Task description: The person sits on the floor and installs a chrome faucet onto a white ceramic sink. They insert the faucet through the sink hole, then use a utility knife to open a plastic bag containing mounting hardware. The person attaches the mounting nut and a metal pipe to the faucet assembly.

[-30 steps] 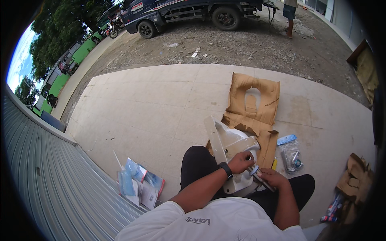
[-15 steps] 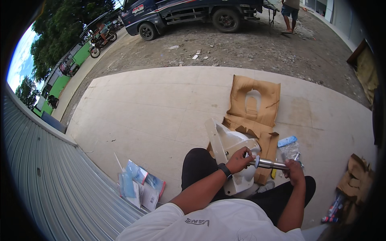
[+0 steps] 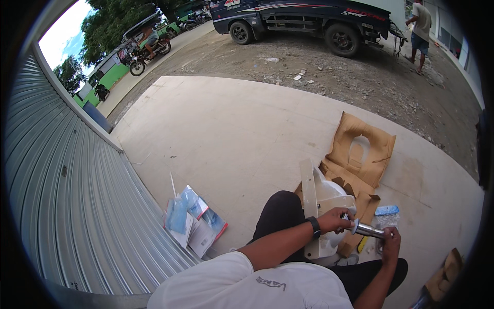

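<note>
A shiny chrome pipe (image 3: 371,230) with a pale ring near its left end is held across my lap between both hands. My left hand (image 3: 335,220), with a dark watch on the wrist, has its fingers closed at the ringed end. Around the other end of the pipe my right hand (image 3: 391,241) is closed. Just beneath and beyond my left hand a white ceramic washbasin (image 3: 324,244) rests tilted on its side between my legs, partly hidden by my arm.
Torn brown cardboard (image 3: 355,167) lies beyond the basin. Right of it are a blue packet (image 3: 387,210) and clear plastic. Plastic sleeves and papers (image 3: 198,221) lie left, near a metal shutter (image 3: 77,180). A truck (image 3: 309,26) and a person (image 3: 421,31) are outside.
My view has turned left, so the scene sits further right in the picture. Both hands keep hold of the chrome pipe, whose right end now dips slightly lower.
</note>
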`<state>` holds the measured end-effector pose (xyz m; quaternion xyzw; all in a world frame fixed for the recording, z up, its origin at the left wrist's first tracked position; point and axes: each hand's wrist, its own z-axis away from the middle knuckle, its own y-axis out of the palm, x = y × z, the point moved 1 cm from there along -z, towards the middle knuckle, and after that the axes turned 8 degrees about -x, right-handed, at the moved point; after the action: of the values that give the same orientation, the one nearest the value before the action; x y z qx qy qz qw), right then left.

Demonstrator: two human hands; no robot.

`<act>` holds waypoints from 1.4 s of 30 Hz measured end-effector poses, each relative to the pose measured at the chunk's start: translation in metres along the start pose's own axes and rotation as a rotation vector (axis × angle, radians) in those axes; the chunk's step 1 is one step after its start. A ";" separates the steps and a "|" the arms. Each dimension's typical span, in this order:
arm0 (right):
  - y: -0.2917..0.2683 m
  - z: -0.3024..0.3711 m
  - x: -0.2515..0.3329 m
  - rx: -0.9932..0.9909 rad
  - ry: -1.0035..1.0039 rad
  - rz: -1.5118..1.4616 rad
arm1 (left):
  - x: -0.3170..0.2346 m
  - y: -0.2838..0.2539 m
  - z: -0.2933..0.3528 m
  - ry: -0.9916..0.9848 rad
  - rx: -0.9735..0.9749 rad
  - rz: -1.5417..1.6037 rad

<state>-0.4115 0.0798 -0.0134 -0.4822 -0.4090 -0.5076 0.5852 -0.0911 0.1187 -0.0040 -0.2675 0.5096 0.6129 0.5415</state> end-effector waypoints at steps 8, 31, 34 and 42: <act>0.010 0.008 0.010 0.041 -0.321 -0.032 | 0.008 -0.006 -0.003 -0.105 -0.078 0.087; 0.001 0.004 0.018 0.228 0.456 -0.167 | -0.016 -0.009 0.001 -0.062 -0.160 -0.085; 0.000 0.004 0.021 0.172 0.375 -0.013 | -0.017 -0.008 0.002 -0.084 -0.146 -0.086; 0.013 0.013 0.029 0.112 0.073 -0.265 | -0.017 -0.008 0.001 -0.078 -0.158 -0.053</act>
<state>-0.3946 0.0873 0.0159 -0.3715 -0.4753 -0.5741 0.5536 -0.0787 0.1118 0.0085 -0.2987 0.4306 0.6466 0.5543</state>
